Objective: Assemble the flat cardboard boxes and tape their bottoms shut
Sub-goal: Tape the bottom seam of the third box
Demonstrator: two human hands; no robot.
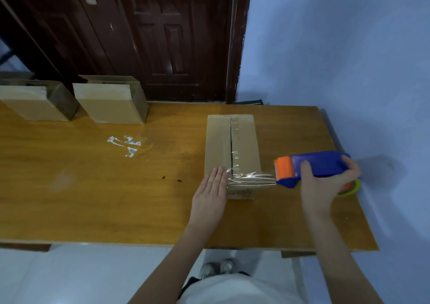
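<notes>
Left hand (210,193) pressed flat on the light box (232,150); right hand (325,185) gripped the tape dispenser (311,167), its clingy tape (253,178) probably wrinkle-prone.

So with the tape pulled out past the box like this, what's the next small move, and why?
Probably cut the tape: it already crosses the box near its close end, the left hand presses it flat, and the dispenser in the right hand has cleared the right edge.
</notes>
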